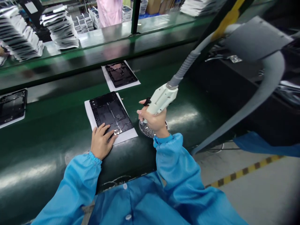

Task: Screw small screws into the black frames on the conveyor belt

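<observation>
A black tablet housing point(110, 111) lies on a white sheet point(127, 136) in front of me, its inside facing up. My left hand point(102, 142) rests at its near left edge, fingers spread, with fingertips beside a small circuit board point(117, 131) at the near end. To the right, my right hand point(156, 120) is wrapped round a white handheld gun point(162, 98) with a black trigger-like part and a grey corrugated hose point(187, 65). Under that hand is a round perforated metal dish point(146, 129), partly hidden by the hand.
Another open tablet housing point(120, 75) lies on white paper farther back, and one more point(12, 106) at the far left, all on the green work surface point(58, 125). Stacks of white-wrapped items point(61, 28) stand on the rear ledge. A thick grey hose point(255, 100) loops down at right.
</observation>
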`<move>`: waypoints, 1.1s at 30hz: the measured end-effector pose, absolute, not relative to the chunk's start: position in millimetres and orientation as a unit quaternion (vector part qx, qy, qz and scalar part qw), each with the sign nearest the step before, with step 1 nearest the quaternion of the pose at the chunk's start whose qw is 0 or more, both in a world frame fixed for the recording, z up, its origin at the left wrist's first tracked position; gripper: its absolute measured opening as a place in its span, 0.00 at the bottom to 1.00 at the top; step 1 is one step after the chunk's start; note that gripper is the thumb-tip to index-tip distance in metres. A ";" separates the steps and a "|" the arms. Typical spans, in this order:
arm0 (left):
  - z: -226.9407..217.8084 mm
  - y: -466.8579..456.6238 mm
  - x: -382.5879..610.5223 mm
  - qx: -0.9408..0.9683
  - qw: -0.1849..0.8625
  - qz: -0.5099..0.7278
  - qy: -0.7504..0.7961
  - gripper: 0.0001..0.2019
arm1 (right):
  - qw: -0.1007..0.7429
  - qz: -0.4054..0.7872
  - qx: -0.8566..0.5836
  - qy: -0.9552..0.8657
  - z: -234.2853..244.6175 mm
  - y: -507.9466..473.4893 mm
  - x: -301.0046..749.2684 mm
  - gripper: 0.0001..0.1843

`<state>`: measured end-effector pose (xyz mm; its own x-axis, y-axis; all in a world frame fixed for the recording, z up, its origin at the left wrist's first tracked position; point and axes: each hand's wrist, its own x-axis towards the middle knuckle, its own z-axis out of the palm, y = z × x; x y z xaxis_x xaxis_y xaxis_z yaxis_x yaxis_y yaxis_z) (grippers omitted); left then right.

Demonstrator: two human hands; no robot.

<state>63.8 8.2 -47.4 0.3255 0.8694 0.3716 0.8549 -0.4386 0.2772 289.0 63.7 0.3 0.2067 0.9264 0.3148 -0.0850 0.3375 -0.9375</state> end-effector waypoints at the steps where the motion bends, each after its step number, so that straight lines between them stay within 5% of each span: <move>1: -47.4 8.4 63.6 0.814 0.014 0.239 0.529 0.12 | 0.648 0.390 -0.426 -0.496 -0.2 64.1 288.5 0.12; 17: -49.7 11.1 61.1 0.818 -0.003 0.252 0.517 0.11 | 0.633 0.398 -0.446 -0.491 0.0 64.8 286.6 0.11; 24: -50.1 9.6 69.1 0.819 0.005 0.246 0.519 0.10 | 0.697 0.369 -0.369 -0.491 15.8 58.6 269.3 0.12; 33: -49.3 7.5 73.7 0.820 0.024 0.218 0.529 0.12 | 0.613 0.433 -0.385 -0.538 -6.1 69.2 207.6 0.10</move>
